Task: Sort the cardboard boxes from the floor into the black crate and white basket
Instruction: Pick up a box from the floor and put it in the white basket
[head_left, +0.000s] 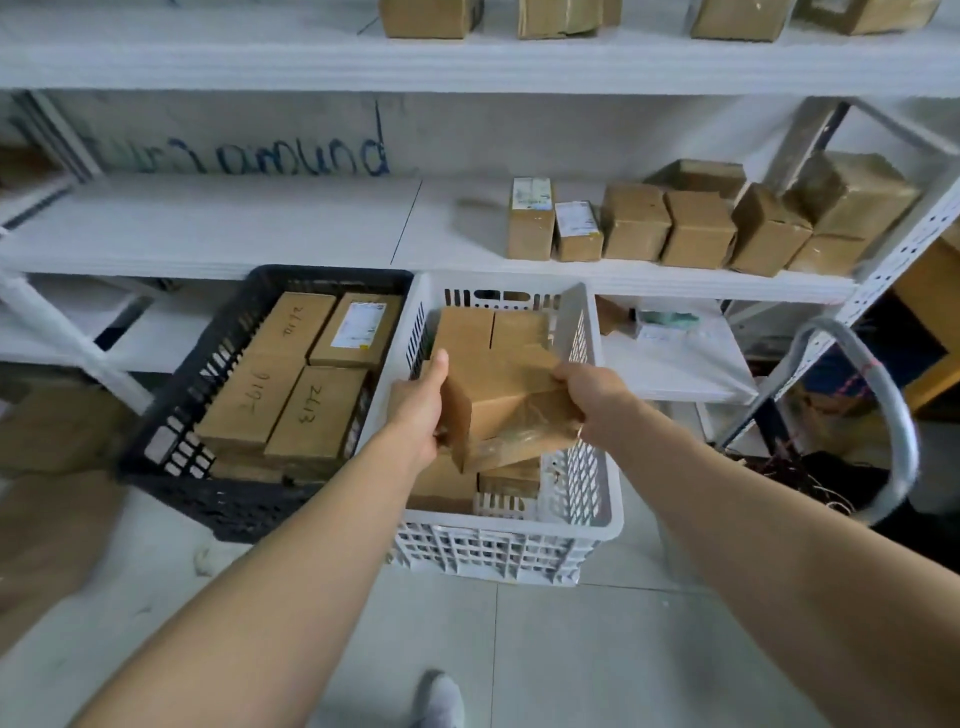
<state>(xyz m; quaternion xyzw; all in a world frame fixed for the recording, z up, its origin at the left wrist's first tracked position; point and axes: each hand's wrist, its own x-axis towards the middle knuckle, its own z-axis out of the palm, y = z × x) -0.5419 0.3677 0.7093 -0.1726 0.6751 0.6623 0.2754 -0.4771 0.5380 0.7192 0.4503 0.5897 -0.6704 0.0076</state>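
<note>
You're seeing a blue scrawl (301, 158) ending "amund" on the wall (467, 130) upper left, and roughly "2413" handwritten on a box (317, 410) in the black crate (171, 415).

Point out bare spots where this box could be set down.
Bare: the middle shelf left of its row of boxes, and the floor tiles in front of the white basket. Crowded: the black crate, and the basket under the held box.

Left hand (418, 410) and right hand (592, 395) grip a tilted cardboard box (506, 410) above the white basket (597, 525); black crate (208, 488) stands just beside it, holding boxes.
</note>
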